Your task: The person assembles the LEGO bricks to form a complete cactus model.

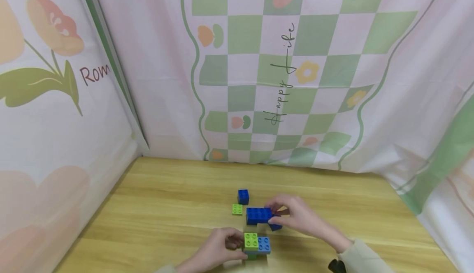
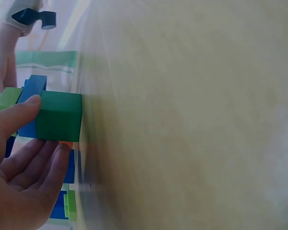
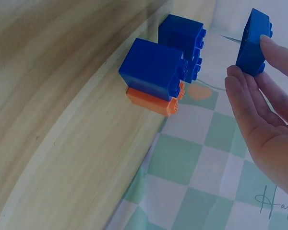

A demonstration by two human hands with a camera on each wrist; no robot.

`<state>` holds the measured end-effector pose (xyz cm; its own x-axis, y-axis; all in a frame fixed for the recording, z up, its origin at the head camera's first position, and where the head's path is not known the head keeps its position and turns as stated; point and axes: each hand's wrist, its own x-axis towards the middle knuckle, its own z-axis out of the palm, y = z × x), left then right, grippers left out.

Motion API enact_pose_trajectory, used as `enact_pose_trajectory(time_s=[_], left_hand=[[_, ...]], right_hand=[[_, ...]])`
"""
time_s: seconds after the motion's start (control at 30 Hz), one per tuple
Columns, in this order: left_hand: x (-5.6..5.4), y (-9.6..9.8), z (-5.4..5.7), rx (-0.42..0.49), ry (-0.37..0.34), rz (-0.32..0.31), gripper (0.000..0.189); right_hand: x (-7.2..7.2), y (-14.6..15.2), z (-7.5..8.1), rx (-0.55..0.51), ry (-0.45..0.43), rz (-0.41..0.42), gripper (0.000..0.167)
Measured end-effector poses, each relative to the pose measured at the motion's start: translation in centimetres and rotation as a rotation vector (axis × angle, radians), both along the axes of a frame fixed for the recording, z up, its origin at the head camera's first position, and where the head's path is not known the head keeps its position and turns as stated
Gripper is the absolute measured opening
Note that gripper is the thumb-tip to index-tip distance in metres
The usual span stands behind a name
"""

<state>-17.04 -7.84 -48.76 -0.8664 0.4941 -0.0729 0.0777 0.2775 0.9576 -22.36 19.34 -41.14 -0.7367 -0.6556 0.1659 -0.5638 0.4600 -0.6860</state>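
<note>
My left hand (image 1: pixel 218 246) pinches a stack of toy building bricks near the front of the table. It has a light green brick (image 1: pixel 250 241) on top, a lighter blue brick (image 1: pixel 264 245) under it and a dark green brick (image 2: pixel 61 116) at the bottom. Just behind the stack, my right hand (image 1: pixel 296 215) holds a long dark blue brick (image 1: pixel 258 214) by its right end, thumb against one side (image 3: pixel 254 43). Below the right fingers sits another blue brick (image 1: pixel 275 226). In the right wrist view, an orange brick (image 3: pixel 151 103) lies beside a blue one (image 3: pixel 151 67).
A small blue brick (image 1: pixel 243 197) and a light green brick (image 1: pixel 237 209) sit on the wooden table (image 1: pixel 166 199) left of the right hand. A patterned curtain (image 1: pixel 281 100) hangs along the back edge, and a flowered white panel (image 1: pixel 66 141) borders the left side.
</note>
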Motion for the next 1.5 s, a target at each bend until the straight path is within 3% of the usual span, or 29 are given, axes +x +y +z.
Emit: enact_pose_trajectory(time_s=[0.43, 0.67, 1.07, 1.5], left_hand=[[0.3, 0.0, 0.5, 0.038, 0.067, 0.021, 0.032], [0.3, 0.0, 0.2, 0.081, 0.098, 0.037, 0.032], [0.1, 0.0, 0.6, 0.064, 0.047, 0.032, 0.028], [0.0, 0.1, 1.0, 0.076, 0.044, 0.027, 0.025]], right_hand=[[1.1, 0.0, 0.1, -0.025, -0.040, 0.020, 0.033], [1.9, -0.5, 0.4, -0.053, -0.056, 0.037, 0.031], [3.1, -1.2, 0.2, -0.073, -0.068, 0.056, 0.033], [3.5, -2.0, 0.0, -0.072, -0.064, 0.083, 0.027]])
